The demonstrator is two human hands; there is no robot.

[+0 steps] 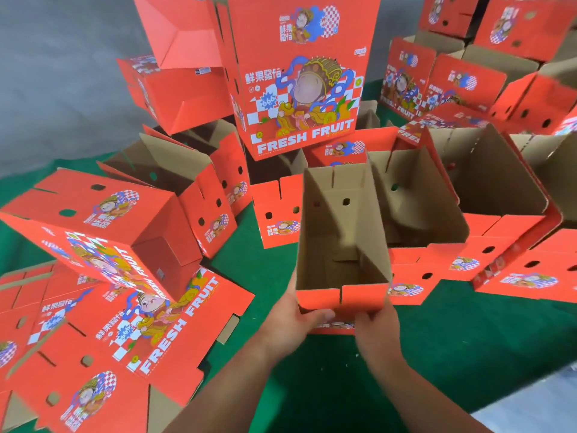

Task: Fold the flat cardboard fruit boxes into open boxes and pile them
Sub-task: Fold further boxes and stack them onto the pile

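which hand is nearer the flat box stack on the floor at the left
Left. The left hand grips the open box nearest that flat stack; the right hand grips its far side.

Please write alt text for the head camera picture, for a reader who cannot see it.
Two bare hands, left hand and right hand, hold the near end of an open red cardboard box, its brown inside facing up. Around it, folded red boxes printed "FRESH FRUIT" lie piled on a green floor, with flat boxes at lower left.

Green cloth [468, 332] covers the floor; a grey surface [62, 73], perhaps a wall, lies behind.
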